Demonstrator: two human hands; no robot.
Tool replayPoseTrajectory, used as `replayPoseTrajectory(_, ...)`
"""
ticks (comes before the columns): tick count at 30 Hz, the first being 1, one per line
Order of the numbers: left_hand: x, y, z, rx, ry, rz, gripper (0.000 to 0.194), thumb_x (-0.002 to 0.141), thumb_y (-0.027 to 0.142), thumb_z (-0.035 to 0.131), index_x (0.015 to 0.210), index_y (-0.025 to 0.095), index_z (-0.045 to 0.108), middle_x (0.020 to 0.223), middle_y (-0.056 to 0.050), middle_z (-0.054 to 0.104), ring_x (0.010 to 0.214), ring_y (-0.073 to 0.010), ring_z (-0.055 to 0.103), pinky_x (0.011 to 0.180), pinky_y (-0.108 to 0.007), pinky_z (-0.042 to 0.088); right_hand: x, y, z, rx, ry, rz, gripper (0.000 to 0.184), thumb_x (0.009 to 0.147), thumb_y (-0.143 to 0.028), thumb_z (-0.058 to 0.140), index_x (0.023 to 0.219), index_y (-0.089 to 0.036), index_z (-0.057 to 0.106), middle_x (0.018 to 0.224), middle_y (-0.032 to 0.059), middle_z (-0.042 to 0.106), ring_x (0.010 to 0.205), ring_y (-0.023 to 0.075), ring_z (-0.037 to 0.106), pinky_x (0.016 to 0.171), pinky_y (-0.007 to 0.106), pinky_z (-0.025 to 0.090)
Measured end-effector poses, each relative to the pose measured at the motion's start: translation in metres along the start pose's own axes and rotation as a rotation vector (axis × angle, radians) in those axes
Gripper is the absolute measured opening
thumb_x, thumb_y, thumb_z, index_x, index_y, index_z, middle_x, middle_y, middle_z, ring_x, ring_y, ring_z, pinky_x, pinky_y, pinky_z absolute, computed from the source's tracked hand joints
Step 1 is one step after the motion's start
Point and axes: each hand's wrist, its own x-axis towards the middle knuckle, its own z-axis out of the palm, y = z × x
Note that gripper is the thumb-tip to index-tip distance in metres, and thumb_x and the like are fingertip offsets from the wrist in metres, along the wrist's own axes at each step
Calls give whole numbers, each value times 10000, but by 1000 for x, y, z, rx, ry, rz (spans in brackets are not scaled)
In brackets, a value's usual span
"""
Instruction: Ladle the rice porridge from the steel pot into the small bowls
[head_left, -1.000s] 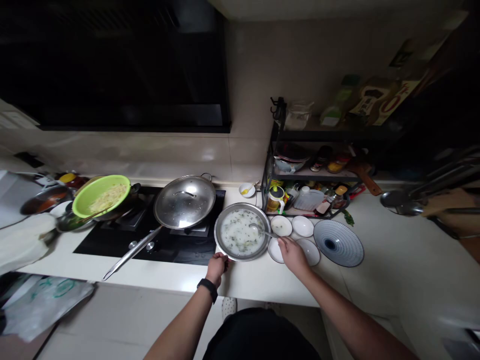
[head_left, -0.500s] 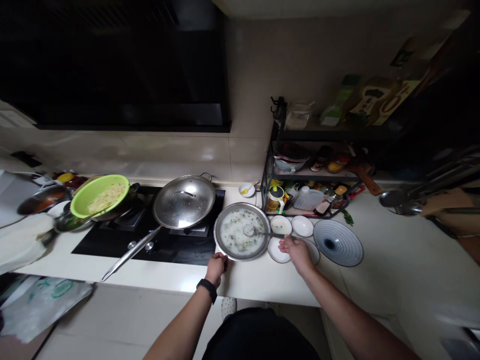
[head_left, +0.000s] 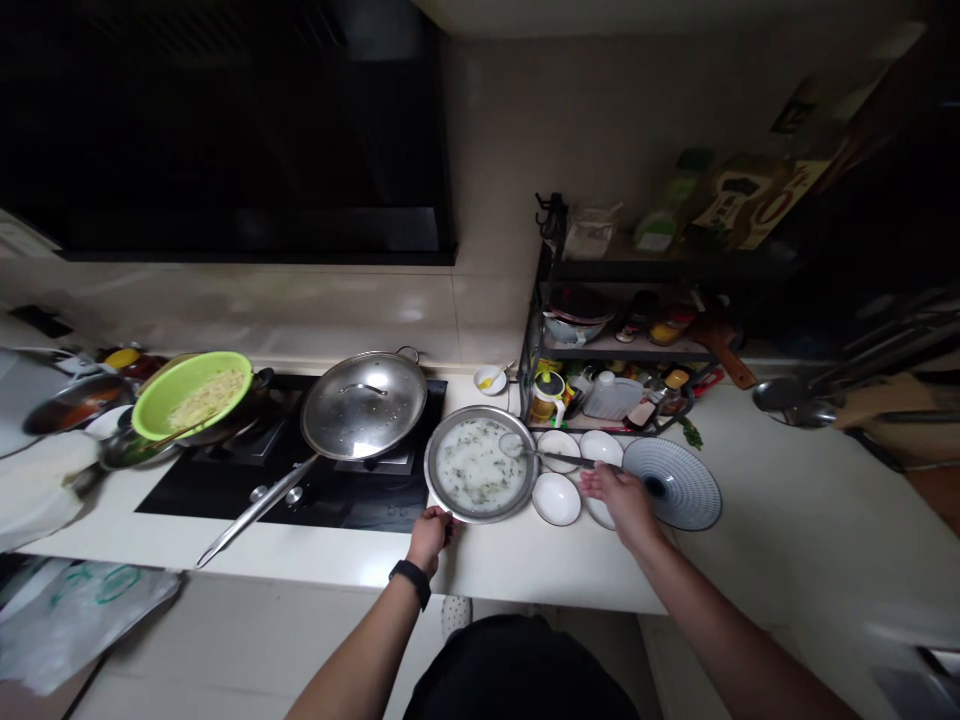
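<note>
A round metal basin (head_left: pixel 432 480) full of pale porridge with green bits stands on the white counter right of the stove. My left hand (head_left: pixel 430 532) grips its near rim, fingers closed. My right hand (head_left: pixel 619 497) holds the handle of a metal ladle (head_left: pixel 514 446) whose bowl is lifted over the basin's right edge. Several small white bowls (head_left: pixel 556 499) sit right of the basin, under and beside the ladle.
A lidded steel pan (head_left: pixel 364 406) with a long handle sits on the black stove. A green colander (head_left: pixel 192 393) of noodles stands at the left. A blue ribbed plate (head_left: pixel 681 484) lies right of the bowls. A black rack (head_left: pixel 622 350) holds jars and bottles.
My right hand has moved right, drawing the ladle from the middle of the porridge to the basin's right edge. The left hand stays on the rim.
</note>
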Motion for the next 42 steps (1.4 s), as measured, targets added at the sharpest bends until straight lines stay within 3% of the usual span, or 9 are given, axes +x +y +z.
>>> replayPoseTrajectory(10, 2, -3, -1, 5, 7, 4, 182, 715, 243, 625, 650, 212, 458, 604, 18, 596, 483, -101, 494, 478, -214, 334, 12, 9, -49, 4, 142, -31, 451, 739, -591, 741, 689, -145, 702, 750, 169, 774, 620, 270, 746, 610, 392, 640)
replayPoseTrajectory(19, 0, 0, -1, 57, 14, 8, 168, 743, 235, 612, 669, 209, 464, 644, 5, 619, 495, -100, 508, 487, -212, 354, 20, 34, -61, -167, 219, -87, 435, 768, -591, 658, 660, -171, 700, 660, 133, 755, 573, 252, 726, 577, 366, 610)
replayPoseTrajectory(25, 0, 1, 2, 184, 46, 50, 176, 772, 218, 595, 667, 213, 454, 660, -13, 632, 510, -115, 533, 498, -223, 361, 14, 36, -65, -504, 160, -270, 439, 886, -531, 489, 729, -182, 704, 724, 137, 767, 697, 298, 745, 670, 422, 577)
replayPoseTrajectory(32, 4, 14, -3, 463, 75, 116, 256, 801, 247, 665, 587, 212, 528, 545, -40, 588, 586, -202, 613, 584, -269, 370, 5, 39, -66, -851, 75, -730, 394, 974, -431, 398, 867, -203, 702, 908, 129, 762, 889, 281, 712, 821, 407, 555)
replayPoseTrajectory(35, -3, 29, -1, 579, 67, 208, 272, 806, 228, 681, 577, 216, 535, 543, -35, 568, 679, -224, 636, 638, -272, 359, 1, 41, -64, -966, 12, -869, 370, 1001, -374, 397, 956, -203, 722, 989, 124, 765, 915, 264, 709, 840, 392, 558)
replayPoseTrajectory(38, -21, 51, 12, 697, 38, 402, 244, 851, 224, 646, 624, 213, 555, 590, -28, 584, 664, -204, 603, 657, -271, 346, -2, 43, -63, -1041, -18, -974, 360, 1012, -346, 407, 1017, -199, 736, 1042, 125, 767, 956, 262, 708, 886, 399, 556)
replayPoseTrajectory(42, -57, 89, 39, 585, 10, 669, 240, 916, 314, 587, 700, 213, 561, 634, 4, 561, 617, -157, 522, 640, -261, 336, -6, 44, -61, -1087, -25, -1017, 367, 1026, -325, 400, 1046, -196, 743, 1059, 122, 767, 973, 255, 705, 902, 397, 554)
